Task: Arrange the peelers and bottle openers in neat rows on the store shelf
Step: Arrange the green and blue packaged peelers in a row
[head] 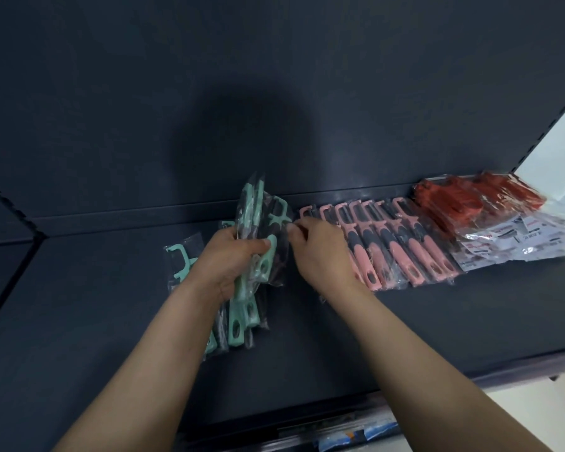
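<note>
On the dark shelf (307, 337) the left hand (229, 259) is clenched around a bundle of bagged mint-green peelers (258, 223), at least four though the overlap hides the exact count, with one more green peeler (180, 259) lying flat just to its left. The right hand (320, 252) pinches the bundle's plastic edge with fingers together, covering the start of a row of about seven pink peelers (405, 249). Beyond it, the red packets (477, 203) are too blurred to count.
</note>
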`<action>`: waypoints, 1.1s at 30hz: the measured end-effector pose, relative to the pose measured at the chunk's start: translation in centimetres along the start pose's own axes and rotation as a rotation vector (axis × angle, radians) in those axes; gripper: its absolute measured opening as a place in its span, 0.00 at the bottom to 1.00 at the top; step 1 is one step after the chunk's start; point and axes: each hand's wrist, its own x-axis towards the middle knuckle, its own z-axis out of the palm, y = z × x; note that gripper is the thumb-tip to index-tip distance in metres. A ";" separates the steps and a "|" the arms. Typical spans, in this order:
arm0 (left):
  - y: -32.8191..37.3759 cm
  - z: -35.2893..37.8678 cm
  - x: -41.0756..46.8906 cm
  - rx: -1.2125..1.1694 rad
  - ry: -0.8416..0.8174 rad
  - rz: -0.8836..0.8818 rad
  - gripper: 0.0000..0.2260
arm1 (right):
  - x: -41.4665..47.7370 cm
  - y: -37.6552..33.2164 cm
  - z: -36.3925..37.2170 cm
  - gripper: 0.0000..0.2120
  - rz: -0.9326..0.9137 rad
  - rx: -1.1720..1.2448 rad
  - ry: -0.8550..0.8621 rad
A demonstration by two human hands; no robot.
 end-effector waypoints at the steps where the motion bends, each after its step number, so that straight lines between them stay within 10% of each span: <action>1: 0.0 0.1 -0.1 -0.015 -0.011 0.002 0.08 | -0.1 -0.5 0.0 0.14 0.031 0.126 -0.041; 9: -0.3 -0.5 -0.6 0.027 -0.058 -0.027 0.10 | -0.3 -0.8 1.2 0.05 0.284 0.566 -0.160; 14: -0.2 -0.5 -1.0 -0.028 -0.092 -0.052 0.08 | -0.3 -1.2 1.5 0.18 0.332 0.617 -0.142; 21: -0.5 -0.6 -0.6 0.016 -0.031 -0.058 0.10 | -0.6 -0.9 0.5 0.05 0.289 0.359 -0.088; 33: -0.7 -1.9 -0.6 0.066 -0.005 -0.022 0.07 | -1.1 -1.6 2.5 0.16 0.105 -0.373 -0.098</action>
